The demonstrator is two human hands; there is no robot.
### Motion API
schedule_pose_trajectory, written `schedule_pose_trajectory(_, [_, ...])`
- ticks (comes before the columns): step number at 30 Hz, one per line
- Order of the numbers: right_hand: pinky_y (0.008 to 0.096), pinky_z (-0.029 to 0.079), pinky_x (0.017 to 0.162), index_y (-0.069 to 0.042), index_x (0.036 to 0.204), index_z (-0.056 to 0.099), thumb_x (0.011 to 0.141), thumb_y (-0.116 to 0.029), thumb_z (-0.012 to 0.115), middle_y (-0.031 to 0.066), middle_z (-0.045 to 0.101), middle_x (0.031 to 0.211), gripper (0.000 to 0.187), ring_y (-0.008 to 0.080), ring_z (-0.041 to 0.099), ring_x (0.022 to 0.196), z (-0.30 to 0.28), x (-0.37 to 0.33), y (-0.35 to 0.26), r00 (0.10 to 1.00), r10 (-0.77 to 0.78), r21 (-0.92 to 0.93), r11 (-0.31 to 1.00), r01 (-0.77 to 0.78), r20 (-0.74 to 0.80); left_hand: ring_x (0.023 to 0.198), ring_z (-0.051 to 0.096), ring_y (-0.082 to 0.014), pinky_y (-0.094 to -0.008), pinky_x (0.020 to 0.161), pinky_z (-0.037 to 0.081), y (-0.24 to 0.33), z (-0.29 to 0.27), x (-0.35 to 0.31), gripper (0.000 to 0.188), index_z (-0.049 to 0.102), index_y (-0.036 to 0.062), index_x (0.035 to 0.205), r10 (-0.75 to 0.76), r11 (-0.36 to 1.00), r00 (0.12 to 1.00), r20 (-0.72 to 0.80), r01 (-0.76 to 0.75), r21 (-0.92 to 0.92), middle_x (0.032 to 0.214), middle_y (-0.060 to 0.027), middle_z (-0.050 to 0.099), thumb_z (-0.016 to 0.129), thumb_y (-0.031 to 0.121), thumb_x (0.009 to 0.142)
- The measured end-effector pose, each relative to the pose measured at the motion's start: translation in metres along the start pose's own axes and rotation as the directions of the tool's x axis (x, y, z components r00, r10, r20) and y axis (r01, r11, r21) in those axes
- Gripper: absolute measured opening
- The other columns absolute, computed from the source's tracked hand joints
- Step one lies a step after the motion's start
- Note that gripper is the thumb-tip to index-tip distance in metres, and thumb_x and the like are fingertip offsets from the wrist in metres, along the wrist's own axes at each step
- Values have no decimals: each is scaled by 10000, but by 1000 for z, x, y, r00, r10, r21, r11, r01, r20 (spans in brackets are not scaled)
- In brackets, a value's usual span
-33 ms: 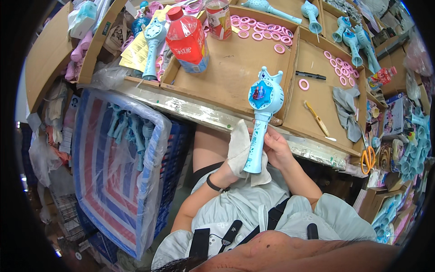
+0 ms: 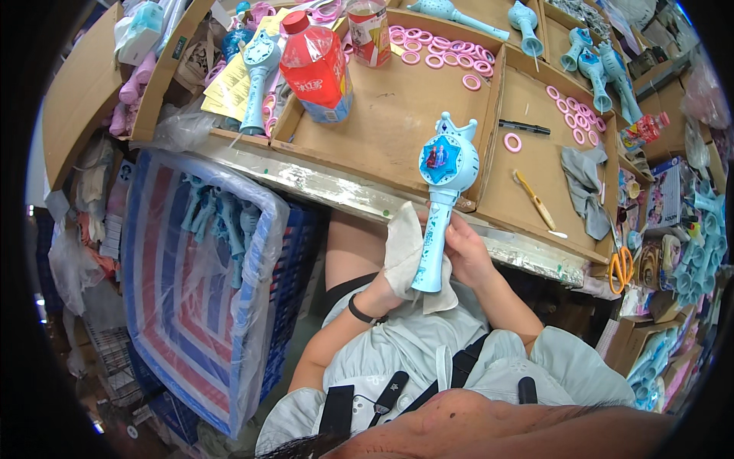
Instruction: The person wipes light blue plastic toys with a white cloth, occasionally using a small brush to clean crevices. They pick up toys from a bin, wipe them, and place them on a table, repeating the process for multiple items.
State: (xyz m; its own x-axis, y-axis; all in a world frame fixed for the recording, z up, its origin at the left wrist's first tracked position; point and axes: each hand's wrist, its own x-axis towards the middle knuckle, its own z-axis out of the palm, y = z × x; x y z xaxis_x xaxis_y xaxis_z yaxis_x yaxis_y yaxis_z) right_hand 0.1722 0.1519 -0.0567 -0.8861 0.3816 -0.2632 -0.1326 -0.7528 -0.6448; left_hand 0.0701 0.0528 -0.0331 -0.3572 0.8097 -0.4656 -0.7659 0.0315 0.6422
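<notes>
In the head view, the right hand (image 2: 468,251) pinches the handle of the blue wand (image 2: 448,164) from its right side, crowned head pointing far, over the near edge of the desk (image 2: 348,193). A pale cloth (image 2: 403,249) lies against the handle's left side, covering the left hand's (image 2: 381,295) fingers; I cannot tell its grip. Far beyond, pink rings (image 2: 442,44) lie in a cardboard tray (image 2: 382,111).
</notes>
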Motion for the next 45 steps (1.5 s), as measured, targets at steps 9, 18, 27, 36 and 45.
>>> schedule_pose_trajectory(9, [376, 460, 952, -14, 1368, 398, 954, -284, 543, 84, 593, 1198, 515, 212, 592, 1064, 17, 0, -22, 998, 27, 182, 983, -36, 53, 723, 597, -189, -311, 645, 509, 5, -12, 7, 190, 473, 23, 945, 206, 733, 975, -80, -100, 673, 844, -84, 577, 520, 207, 951])
schedule_pose_trajectory(18, [384, 463, 952, -24, 1329, 433, 984, -276, 492, 88, 603, 1195, 431, 207, 589, 1071, 37, 13, -37, 991, -4, 432, 900, -56, 136, 932, 610, -166, -293, 798, 508, 13, -21, -24, 361, 541, -43, 1162, 312, 917, 948, 62, -318, 240, 1080, -139, 605, 532, 248, 949])
schedule_pose_trajectory(27, [373, 475, 948, -37, 1352, 406, 954, -235, 545, 92, 572, 1247, 467, 210, 582, 1103, 47, 10, -14, 999, -2, 56, 998, 4, -40, 934, 615, -186, -276, 819, 507, 4, -27, -28, 360, 546, -41, 1189, 557, 770, 830, 24, -527, 359, 1086, -127, 619, 492, 228, 957])
schedule_pose_trajectory(36, [429, 434, 1011, -29, 1348, 383, 873, -56, 635, 146, 548, 1260, 538, 281, 556, 1158, 46, 13, -7, 904, -410, -110, 899, 423, 122, 778, 627, -161, -274, 690, 519, 16, -33, -30, 310, 526, 11, 1189, 410, 903, 912, -16, -404, 150, 939, -83, 629, 559, 181, 931])
schedule_pose_trajectory(45, [356, 477, 932, -56, 1357, 318, 826, -167, 729, 84, 553, 1164, 681, 219, 517, 1184, 48, -3, -4, 978, -142, -55, 989, 135, -156, 927, 617, -215, -328, 796, 494, 10, -37, -21, 420, 518, -8, 1215, 631, 465, 734, 250, -617, 636, 1046, -108, 621, 618, 88, 819])
